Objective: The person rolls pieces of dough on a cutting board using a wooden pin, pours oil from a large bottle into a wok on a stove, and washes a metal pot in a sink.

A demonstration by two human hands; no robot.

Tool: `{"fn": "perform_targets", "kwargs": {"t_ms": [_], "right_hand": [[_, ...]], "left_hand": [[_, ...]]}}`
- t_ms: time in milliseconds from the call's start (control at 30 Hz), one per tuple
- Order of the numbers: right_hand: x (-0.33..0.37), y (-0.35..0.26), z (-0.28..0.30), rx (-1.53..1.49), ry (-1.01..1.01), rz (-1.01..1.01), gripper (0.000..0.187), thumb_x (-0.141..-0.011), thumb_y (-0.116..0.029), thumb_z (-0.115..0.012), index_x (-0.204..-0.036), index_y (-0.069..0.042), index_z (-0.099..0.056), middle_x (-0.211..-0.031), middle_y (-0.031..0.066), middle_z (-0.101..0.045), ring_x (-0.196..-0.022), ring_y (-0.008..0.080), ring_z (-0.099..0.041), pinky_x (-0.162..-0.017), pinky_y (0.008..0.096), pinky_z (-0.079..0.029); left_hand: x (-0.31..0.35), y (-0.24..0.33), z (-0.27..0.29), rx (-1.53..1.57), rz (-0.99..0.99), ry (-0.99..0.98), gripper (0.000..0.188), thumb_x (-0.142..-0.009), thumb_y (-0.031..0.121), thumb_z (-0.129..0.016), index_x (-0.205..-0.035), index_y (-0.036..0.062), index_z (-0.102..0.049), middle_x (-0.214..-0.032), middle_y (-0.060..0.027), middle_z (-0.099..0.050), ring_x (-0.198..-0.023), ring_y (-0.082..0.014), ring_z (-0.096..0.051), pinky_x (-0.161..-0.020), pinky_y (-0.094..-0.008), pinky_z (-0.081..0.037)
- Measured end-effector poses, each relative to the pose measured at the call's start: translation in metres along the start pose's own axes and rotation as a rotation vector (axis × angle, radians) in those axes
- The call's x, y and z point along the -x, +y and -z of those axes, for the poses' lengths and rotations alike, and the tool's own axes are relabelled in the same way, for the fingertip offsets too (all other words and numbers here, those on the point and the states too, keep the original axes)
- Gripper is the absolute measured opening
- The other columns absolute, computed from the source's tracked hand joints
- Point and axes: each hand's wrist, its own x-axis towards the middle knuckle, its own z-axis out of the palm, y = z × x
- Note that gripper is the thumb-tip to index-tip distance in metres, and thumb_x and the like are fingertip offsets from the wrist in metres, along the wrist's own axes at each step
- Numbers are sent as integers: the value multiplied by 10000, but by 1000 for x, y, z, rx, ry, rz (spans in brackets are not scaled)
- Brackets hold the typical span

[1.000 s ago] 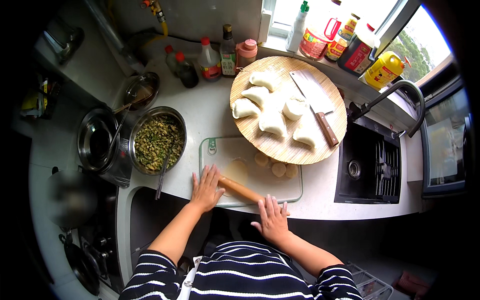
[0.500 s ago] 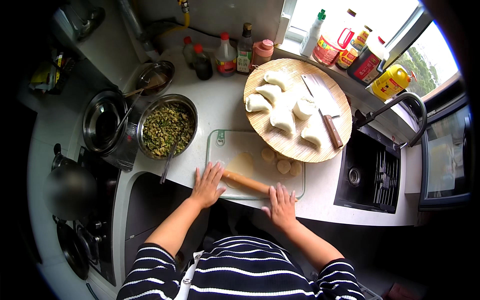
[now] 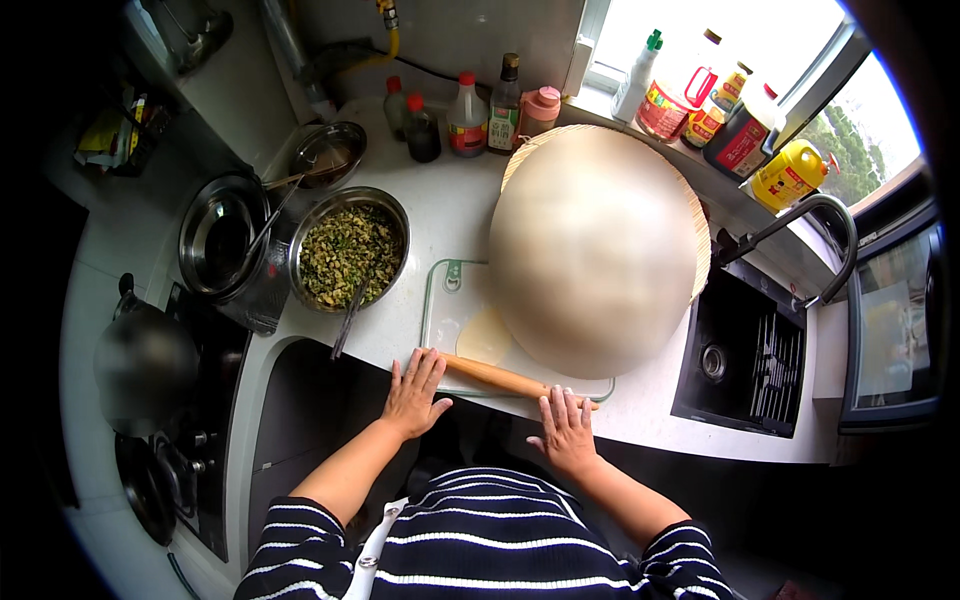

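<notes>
My left hand [image 3: 412, 395] lies on the left end of a wooden rolling pin [image 3: 500, 377], its fingers stretched out and spread. At the pin's right end, my right hand [image 3: 566, 430] rests with extended fingers. Just beyond the pin is a flat, pale dough wrapper [image 3: 484, 335], lying on a clear cutting board with a green edge [image 3: 430, 310]. A large blurred patch hides the board's right part and most of the round woven tray [image 3: 703, 235] behind it, so what lies there cannot be made out.
Left of the board stands a metal bowl of chopped filling [image 3: 345, 250] with a utensil in it. A dark metal bowl [image 3: 222, 238] sits farther left, near the stove. Sauce bottles [image 3: 468, 120] line the back wall. At right is a black sink [image 3: 745, 350] with a curved faucet [image 3: 835, 205].
The rolling pin and both hands have moved slightly nearer my body, off most of the wrapper. A blur now covers the tray, its dumplings and cleaver, and the dough pieces, which showed before.
</notes>
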Motion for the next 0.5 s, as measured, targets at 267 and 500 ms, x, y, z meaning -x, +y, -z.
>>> {"fn": "perform_targets", "kwargs": {"t_ms": [267, 500], "right_hand": [[-54, 20, 25, -75, 95, -170, 689, -838, -412, -558, -1381, -27, -377, -1293, 190, -449, -1108, 325, -460, -950, 476, -354], [-12, 7, 12, -190, 203, 43, 531, -785, -92, -552, -1310, -53, -481, -1004, 116, -562, -775, 237, -561, -619, 325, -478]], "left_hand": [[-66, 7, 15, -26, 50, 37, 733, -907, 465, -487, -1473, 88, -214, -1550, -95, -158, -1431, -331, -102, -1112, -596, -87], [-2, 1, 9, -3, -49, 20, 802, -897, 509, -476, -1488, 74, -154, -1563, -111, -105, -1441, -338, -45, -1098, -618, -9]]}}
